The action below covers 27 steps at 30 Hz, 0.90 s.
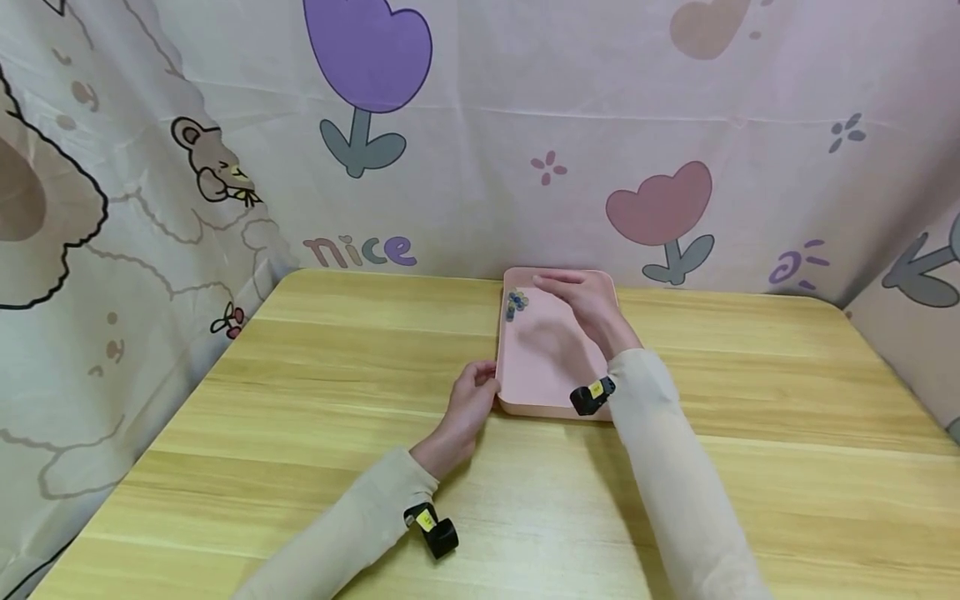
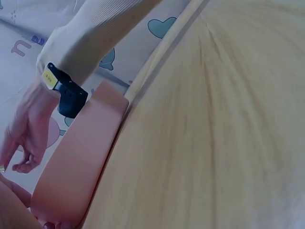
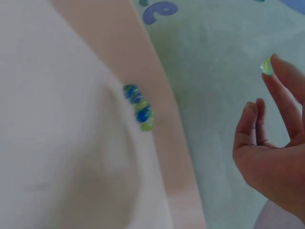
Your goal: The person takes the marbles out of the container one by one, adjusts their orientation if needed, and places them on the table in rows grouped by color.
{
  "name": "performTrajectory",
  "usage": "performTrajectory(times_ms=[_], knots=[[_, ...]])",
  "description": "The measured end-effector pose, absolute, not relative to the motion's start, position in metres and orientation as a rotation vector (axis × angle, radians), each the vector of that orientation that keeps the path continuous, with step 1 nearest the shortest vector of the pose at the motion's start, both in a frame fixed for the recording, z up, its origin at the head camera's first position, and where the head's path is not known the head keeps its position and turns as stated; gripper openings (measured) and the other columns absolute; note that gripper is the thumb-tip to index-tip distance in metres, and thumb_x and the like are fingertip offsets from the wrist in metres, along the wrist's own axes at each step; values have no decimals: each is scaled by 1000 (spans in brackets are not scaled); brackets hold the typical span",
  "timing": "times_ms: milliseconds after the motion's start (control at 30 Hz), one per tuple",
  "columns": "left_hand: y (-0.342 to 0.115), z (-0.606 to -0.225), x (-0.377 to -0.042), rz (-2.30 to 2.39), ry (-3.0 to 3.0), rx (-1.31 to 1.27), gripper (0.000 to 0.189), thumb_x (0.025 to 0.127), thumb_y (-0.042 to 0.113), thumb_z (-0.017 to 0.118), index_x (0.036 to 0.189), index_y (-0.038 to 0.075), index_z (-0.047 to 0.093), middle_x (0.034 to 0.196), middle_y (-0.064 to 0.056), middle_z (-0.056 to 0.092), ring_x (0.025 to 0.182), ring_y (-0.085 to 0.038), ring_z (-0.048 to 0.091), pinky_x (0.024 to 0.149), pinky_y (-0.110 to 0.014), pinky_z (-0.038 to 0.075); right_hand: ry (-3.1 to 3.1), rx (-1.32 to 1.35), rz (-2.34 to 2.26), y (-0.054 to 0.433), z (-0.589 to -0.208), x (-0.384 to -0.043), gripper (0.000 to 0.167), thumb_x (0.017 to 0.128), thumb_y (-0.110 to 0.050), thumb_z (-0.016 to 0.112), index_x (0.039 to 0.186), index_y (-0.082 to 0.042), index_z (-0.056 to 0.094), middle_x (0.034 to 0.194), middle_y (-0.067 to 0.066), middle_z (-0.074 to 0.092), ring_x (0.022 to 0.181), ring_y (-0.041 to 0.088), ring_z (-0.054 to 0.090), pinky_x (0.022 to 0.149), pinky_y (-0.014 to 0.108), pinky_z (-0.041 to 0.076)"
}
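Nearest, at the bottom of the head view, two cream sleeves (image 1: 337,525) reach in over the wood-grain counter (image 1: 187,467), each with a small black camera (image 1: 435,531) at the wrist. The left hand (image 1: 467,412), just below the centre of the frame, grips the near left side of a pink tray (image 1: 534,377). The tray lies flat right of centre, its far end close to the counter's back edge. Beyond, the right hand (image 1: 588,304) is raised over the tray's far right part, pinching a clear yellow-green bead (image 3: 268,67) between thumb and forefinger, upper right in the right wrist view. Blue and yellow-green beads (image 1: 516,302) cluster in the tray's upper left corner. Farthest, a pale printed cloth (image 1: 487,192) with tulips fills the upper frame.
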<state>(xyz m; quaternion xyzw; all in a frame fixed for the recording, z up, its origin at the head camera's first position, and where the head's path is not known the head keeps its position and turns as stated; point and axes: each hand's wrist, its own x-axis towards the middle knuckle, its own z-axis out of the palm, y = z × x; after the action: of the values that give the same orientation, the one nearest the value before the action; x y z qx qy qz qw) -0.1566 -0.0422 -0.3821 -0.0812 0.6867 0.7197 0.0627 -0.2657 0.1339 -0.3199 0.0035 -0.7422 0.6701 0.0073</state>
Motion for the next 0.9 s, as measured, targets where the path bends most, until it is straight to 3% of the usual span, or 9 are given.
performTrajectory(times_ms=[267,400,667,900], knots=[[-40,-384,-156,2163,2070,-235,40,93,-1,43,133,-5,45,131,-19,48,122,-30,45,104,-41,40,-2272,295,2067,139,-314,-250,30,85,-9,73,111,6,69,104,5,72,102,17,62,99,35,44],[-43,-386,-152,2166,2080,-229,41,93,0,43,134,-5,44,132,-19,47,123,-31,45,105,-42,40,-2252,402,1991,139,-314,-238,26,85,-7,72,107,7,70,108,12,70,98,15,63,92,33,50],[-41,-391,-146,2152,2095,-202,41,93,1,44,133,-6,44,132,-19,48,122,-31,45,104,-44,40,-2268,460,1933,145,-319,-228,27,84,-3,72,105,14,68,114,21,62,102,15,53,82,24,51],[-44,-390,-147,2185,2095,-147,41,92,2,45,132,-8,44,132,-21,48,120,-32,46,101,-44,41,-2260,312,1987,149,-320,-227,34,84,-12,75,109,11,68,107,4,68,98,12,61,91,28,48]])
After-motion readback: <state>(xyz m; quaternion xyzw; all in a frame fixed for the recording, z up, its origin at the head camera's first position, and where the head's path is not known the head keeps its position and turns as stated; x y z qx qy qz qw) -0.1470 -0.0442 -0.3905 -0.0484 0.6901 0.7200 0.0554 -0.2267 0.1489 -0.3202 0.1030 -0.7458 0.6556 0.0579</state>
